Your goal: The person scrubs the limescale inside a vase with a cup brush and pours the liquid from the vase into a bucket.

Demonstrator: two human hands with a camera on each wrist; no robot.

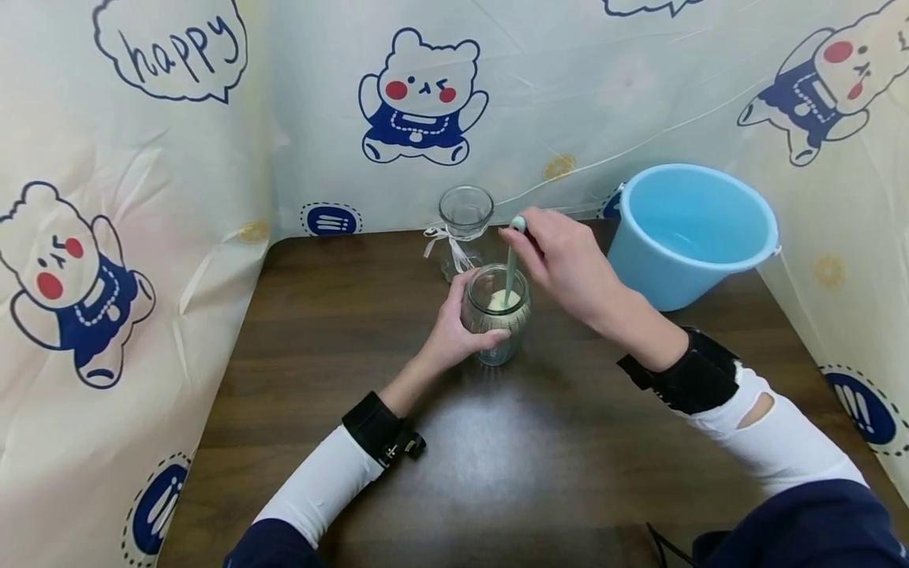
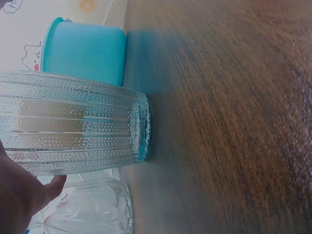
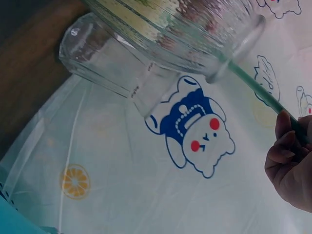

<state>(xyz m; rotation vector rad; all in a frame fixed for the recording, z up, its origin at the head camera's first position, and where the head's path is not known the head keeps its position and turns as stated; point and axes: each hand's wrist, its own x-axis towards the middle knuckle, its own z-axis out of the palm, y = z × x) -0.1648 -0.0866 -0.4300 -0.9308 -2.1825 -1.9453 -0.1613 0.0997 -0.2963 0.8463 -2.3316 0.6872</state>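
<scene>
My left hand (image 1: 460,319) grips a ribbed clear glass jar (image 1: 495,347) around its side, thumb toward me. In the left wrist view the jar (image 2: 97,122) has its base at the tabletop. My right hand (image 1: 568,264) holds the green handle of a sponge bottle brush (image 1: 510,272) from above. Its pale cream head sits inside the jar, blurred by the textured glass in the left wrist view. In the right wrist view the curled fingers (image 3: 287,156) close round the handle, which slants out of the jar's mouth.
A second clear glass jar (image 1: 465,209) with a white ribbon bow stands just behind the held one. To the right at the back is a light blue bucket (image 1: 653,276). A printed cloth (image 1: 305,118) hangs around the brown wooden table (image 1: 319,315).
</scene>
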